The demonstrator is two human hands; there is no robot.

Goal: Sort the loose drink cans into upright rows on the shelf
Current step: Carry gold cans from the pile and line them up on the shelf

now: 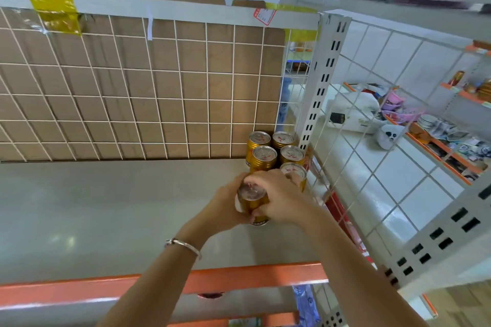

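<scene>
Gold can (pixel 252 200) upright on grey shelf (pixel 119 207), gripped by both left hand (pixel 225 204) and right hand (pixel 279 199), just before five standing cans (pixel 276 152).

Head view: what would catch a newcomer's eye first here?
Both hands, left hand and right hand, wrap one gold can at the middle of the grey shelf. Just behind it, five upright gold cans stand in two rows in the back right corner, against the wire grid.
</scene>
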